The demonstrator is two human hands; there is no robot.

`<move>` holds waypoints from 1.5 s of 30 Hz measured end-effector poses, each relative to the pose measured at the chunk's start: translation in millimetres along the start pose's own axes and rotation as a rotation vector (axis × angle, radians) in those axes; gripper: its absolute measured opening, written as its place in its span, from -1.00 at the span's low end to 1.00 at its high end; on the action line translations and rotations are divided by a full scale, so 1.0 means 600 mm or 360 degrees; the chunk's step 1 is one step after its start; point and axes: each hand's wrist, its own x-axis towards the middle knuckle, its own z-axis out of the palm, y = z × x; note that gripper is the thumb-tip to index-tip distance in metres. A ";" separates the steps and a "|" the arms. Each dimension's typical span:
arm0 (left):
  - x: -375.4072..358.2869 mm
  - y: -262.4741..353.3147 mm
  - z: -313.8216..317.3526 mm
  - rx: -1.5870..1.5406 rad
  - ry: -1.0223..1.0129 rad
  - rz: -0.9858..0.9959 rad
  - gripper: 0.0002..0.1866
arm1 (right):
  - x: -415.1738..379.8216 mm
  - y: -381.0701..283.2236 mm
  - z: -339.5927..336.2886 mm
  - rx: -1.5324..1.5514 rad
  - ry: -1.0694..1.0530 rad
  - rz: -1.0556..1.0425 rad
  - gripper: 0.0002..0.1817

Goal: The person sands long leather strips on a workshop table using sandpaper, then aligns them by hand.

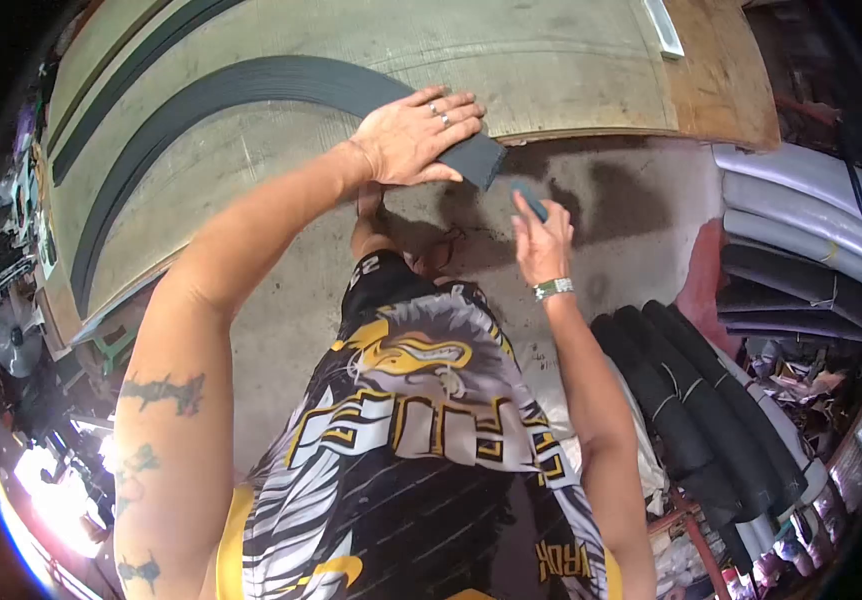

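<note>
My left hand (413,138) lies flat, with its fingers stretched out, on the end of a long dark grey band (286,78), which looks like thin strips stacked together. The band curves across the table, and its squared end pokes out past the table's near edge. Below and to the right of that end, my right hand (545,244) is closed around a small teal tool (528,202). The tool's tip is apart from the band, and its exact kind cannot be made out.
The worktable (551,75) has a worn board top. Behind the first band lies another dark band (141,75). A white channel-shaped piece (663,28) rests at the far right. Black rolls (696,410) stand at lower right, with wrapped silver rolls (801,205) above them.
</note>
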 end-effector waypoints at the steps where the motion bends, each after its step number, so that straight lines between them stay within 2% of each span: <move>1: -0.002 0.011 0.003 -0.0031 -0.0003 0.0012 -0.12 | -0.010 0.000 -0.010 0.0054 -0.0015 0.0105 -0.36; 3: 0.000 -0.003 0.004 -0.0019 0.0010 0.0011 -0.12 | 0.034 -0.041 -0.030 0.0260 0.0226 -0.0102 -0.40; 4: 0.001 -0.004 0.006 -0.0014 0.0023 0.0002 -0.11 | 0.062 -0.071 -0.040 0.0262 0.0310 -0.0217 -0.35; 5: 0.003 -0.001 -0.002 -0.0024 0.0013 0.0010 -0.10 | 0.069 -0.084 -0.040 0.0181 0.0172 -0.0217 -0.27; 7: 0.001 -0.004 -0.001 -0.0023 0.0027 0.0026 -0.10 | 0.036 -0.056 -0.016 0.0188 0.0058 -0.0185 -0.37; 9: 0.000 -0.009 -0.007 -0.0035 0.0032 0.0001 -0.10 | -0.023 0.029 0.011 -0.0218 -0.0101 -0.0073 -0.38; 11: 0.001 -0.004 0.002 -0.0046 0.0039 0.0003 -0.11 | -0.056 0.057 0.008 -0.0077 -0.0171 0.0180 -0.42; 14: 0.004 -0.006 -0.004 -0.0078 0.0029 0.0005 -0.12 | 0.054 -0.059 -0.052 0.0166 0.0209 -0.0216 -0.44; 15: 0.006 -0.001 -0.008 -0.0082 0.0015 0.0004 -0.12 | 0.072 -0.083 -0.051 0.0086 0.0176 -0.0267 -0.26; 18: 0.005 -0.004 0.000 -0.0059 0.0048 0.0034 -0.10 | 0.033 -0.031 -0.021 0.0104 0.0044 -0.0258 -0.26; 19: 0.002 -0.004 -0.002 -0.0079 0.0054 0.0013 -0.10 | 0.011 0.000 -0.024 -0.0179 -0.0142 -0.0165 -0.32; 21: -0.001 -0.001 -0.001 -0.0049 0.0049 0.0010 -0.11 | -0.052 0.074 0.013 -0.0166 -0.0258 0.0105 -0.39; 22: 0.002 -0.003 0.000 -0.0034 0.0052 0.0006 -0.12 | -0.034 0.040 -0.014 -0.0037 -0.0136 0.0074 -0.46; 25: 0.006 0.000 -0.007 -0.0022 0.0011 -0.0005 -0.10 | 0.071 -0.071 -0.046 0.0215 0.0254 -0.0229 -0.43; 26: 0.005 -0.002 -0.006 -0.0012 0.0014 0.0017 -0.11 | 0.080 -0.087 -0.038 0.0132 0.0208 -0.0207 -0.39; 29: 0.000 -0.001 0.001 -0.0048 0.0061 -0.0008 -0.13 | 0.031 -0.010 -0.009 0.0074 0.0067 -0.0176 -0.36; 30: 0.000 -0.008 -0.003 -0.0028 0.0051 -0.0020 -0.13 | -0.006 0.043 0.009 -0.0197 -0.0130 -0.0051 -0.41; 31: 0.000 -0.006 -0.004 -0.0030 0.0033 -0.0016 -0.13 | -0.043 0.089 0.028 -0.0104 -0.0174 0.0179 -0.49; 33: 0.005 -0.015 -0.006 -0.0007 0.0006 -0.0036 -0.12 | -0.016 0.052 -0.005 0.0140 0.0109 0.0127 -0.56; 35: 0.006 0.000 -0.015 -0.0016 -0.0057 -0.0015 -0.12 | 0.068 -0.043 -0.041 0.0277 0.0355 -0.0190 -0.56; 37: 0.008 -0.009 -0.009 -0.0059 0.0045 0.0011 -0.12 | 0.074 -0.065 -0.013 0.0099 0.0246 -0.0213 -0.47; 39: 0.004 -0.003 -0.003 -0.0049 0.0028 0.0010 -0.11 | 0.034 -0.010 0.004 0.0226 0.0097 -0.0140 -0.43; 40: 0.002 -0.004 0.003 -0.0043 0.0038 0.0000 -0.10 | 0.001 0.030 0.016 -0.0224 -0.0116 -0.0072 -0.44; 41: -0.002 -0.004 0.002 -0.0033 0.0028 0.0005 -0.10 | -0.043 0.085 0.047 -0.0081 -0.0231 0.0092 -0.47; 43: 0.001 -0.004 0.006 -0.0025 0.0022 0.0009 -0.10 | -0.027 0.046 0.011 0.0080 -0.0039 0.0179 -0.52; 45: -0.001 0.007 0.012 -0.0046 0.0041 0.0022 -0.10 | 0.058 -0.042 -0.028 0.0392 0.0333 -0.0143 -0.53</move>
